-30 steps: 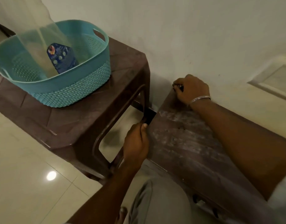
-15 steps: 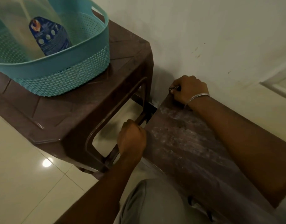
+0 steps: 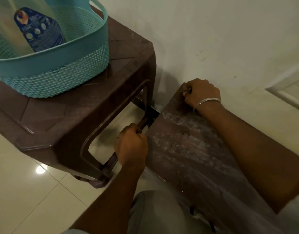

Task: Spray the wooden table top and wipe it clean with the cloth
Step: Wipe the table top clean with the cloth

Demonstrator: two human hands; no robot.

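At the far left a teal basket (image 3: 64, 65) sits on a brown plastic stool (image 3: 115, 92), with a clear bottle (image 3: 38, 31) bearing a blue label standing inside. Just right of the stool, the left hand (image 3: 131, 146) curls its fingers round the near left edge of the wooden table top (image 3: 187, 152), which is streaked with pale dust and runs along the wall (image 3: 213, 31). The right hand (image 3: 202, 93), a metal bangle (image 3: 206, 102) on its wrist, clenches the top's far corner beside the wall. The hands are well apart.
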